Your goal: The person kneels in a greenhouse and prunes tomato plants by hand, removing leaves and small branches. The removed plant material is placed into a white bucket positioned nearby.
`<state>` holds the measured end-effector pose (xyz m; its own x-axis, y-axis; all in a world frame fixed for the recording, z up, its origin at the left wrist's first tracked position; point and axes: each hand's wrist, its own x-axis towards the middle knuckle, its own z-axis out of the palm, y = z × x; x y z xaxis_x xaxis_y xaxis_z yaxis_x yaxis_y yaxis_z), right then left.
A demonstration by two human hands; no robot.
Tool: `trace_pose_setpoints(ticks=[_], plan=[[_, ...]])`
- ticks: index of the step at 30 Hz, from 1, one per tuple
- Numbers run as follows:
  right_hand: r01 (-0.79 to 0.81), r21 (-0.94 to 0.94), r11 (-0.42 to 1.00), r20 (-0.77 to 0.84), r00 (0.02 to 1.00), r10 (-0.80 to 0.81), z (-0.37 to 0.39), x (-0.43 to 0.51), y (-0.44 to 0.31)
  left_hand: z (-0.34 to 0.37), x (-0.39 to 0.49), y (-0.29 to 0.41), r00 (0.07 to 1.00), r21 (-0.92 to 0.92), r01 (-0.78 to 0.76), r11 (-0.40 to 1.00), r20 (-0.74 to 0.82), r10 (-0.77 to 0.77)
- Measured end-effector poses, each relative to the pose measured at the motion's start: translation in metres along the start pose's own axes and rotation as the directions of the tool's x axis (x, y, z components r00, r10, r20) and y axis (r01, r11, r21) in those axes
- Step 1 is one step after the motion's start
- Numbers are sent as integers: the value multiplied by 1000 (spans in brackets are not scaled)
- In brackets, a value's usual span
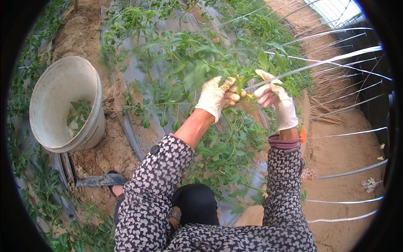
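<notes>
Both hands wear thin pale gloves and meet at a tomato plant (201, 63) in front of me. My left hand (218, 94) has its fingers closed around the green plant stem (240, 85), near a small yellow flower (249, 96). Just right of the stem is my right hand (273, 97), its fingers curled close to the leaves; whether they pinch anything is hidden. A pale flat string (315, 65) runs from the stem across the right hand towards the upper right.
A white plastic bucket (99, 91) with picked leaves (78, 116) inside stands on the soil at left. More tomato plants grow through plastic mulch film (133, 135). Several taut strings cross the right side, above bare soil and a pile of thin sticks (327, 111).
</notes>
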<state>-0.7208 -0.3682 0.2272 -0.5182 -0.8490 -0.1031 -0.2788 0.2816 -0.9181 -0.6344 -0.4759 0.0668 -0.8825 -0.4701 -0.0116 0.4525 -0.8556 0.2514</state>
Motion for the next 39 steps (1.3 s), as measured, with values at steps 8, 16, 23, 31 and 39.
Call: trace_pose_setpoints(ticks=[8,16,23,31,39], plan=[[1,-114,993,15,1000,1,-4,-1,-2,0,-1,-1,1000,-9,-5,1000,-13,5],[2,99,995,64,998,-8,0,-2,-4,4,-6,3,999,55,-16,998,-29,17],[8,330,944,71,997,-33,-4,-10,-3,8,-4,6,994,54,-85,995,-62,88],[76,415,907,64,992,-112,-12,-26,7,-1,6,4,995,-17,-83,996,-50,82],[98,362,927,106,984,-146,-24,-35,23,-6,10,3,992,8,-101,995,-76,102]])
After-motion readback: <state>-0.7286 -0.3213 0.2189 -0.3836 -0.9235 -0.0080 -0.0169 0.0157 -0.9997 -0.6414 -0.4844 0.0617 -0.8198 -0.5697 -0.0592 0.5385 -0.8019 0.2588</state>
